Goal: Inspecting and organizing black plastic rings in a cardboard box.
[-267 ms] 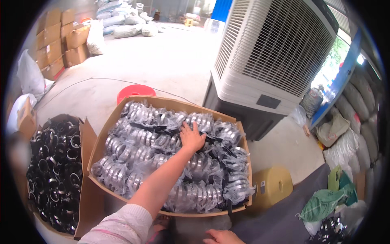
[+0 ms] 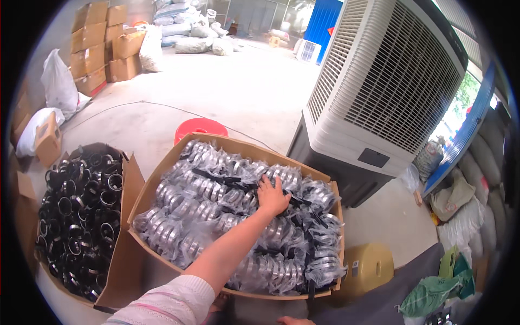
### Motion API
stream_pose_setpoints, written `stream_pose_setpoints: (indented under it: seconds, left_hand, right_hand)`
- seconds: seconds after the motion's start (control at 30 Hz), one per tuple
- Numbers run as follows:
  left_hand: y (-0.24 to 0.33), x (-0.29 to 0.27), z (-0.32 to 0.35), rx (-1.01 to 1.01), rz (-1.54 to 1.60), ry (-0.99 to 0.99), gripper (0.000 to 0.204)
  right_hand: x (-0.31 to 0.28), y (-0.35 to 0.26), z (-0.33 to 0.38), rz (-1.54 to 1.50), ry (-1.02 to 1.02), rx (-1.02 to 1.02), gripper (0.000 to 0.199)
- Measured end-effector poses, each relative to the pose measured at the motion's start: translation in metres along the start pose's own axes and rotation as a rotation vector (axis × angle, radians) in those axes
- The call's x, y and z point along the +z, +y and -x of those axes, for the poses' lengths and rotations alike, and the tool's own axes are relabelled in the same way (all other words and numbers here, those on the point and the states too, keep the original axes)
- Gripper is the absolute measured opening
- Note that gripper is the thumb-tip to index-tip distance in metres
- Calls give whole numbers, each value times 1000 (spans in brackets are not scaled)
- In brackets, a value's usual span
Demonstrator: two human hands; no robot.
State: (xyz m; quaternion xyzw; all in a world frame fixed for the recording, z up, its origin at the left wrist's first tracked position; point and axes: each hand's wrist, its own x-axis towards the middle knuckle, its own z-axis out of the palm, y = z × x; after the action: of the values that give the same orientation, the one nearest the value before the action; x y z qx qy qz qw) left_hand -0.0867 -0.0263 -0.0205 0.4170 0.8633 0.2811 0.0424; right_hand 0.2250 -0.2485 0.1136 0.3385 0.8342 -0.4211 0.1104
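My left hand (image 2: 272,196) reaches out over a large open cardboard box (image 2: 142,190) packed with clear plastic bags of shiny metal rings (image 2: 189,206). The hand lies flat on the bags near the middle of the box, fingers spread, holding nothing. Its fingertips touch a bundle of black strips (image 2: 222,179) lying across the bags. Only a sliver of my right hand (image 2: 295,320) shows at the lower edge, below the box's near wall; its fingers are hidden.
A second open box of black rings (image 2: 76,211) stands to the left. A red bucket (image 2: 199,128) sits behind the big box, a large grey air cooler (image 2: 379,97) to the right, a yellow stool (image 2: 368,265) at its foot. Stacked cartons (image 2: 103,43) and sacks line the far floor.
My left hand stays flat on the bags at about the same spot; only the view has shifted slightly.
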Motion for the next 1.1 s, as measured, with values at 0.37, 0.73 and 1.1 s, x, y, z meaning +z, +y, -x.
stream_pose_setpoints:
  seconds: [0.37, 0.73, 1.1]
  left_hand:
    - [-2, -10, 0, -35, 56, -48, 84]
    - [1, -8, 0, -39, 72, -18, 83]
    - [4, -18, 1, -43, 80, -57, 85]
  right_hand:
    - [2, 3, -1, 1, 32, -35, 33]
    - [2, 2, 1, -20, 41, -42, 32]
    - [2, 1, 0, 2, 8, 28, 32]
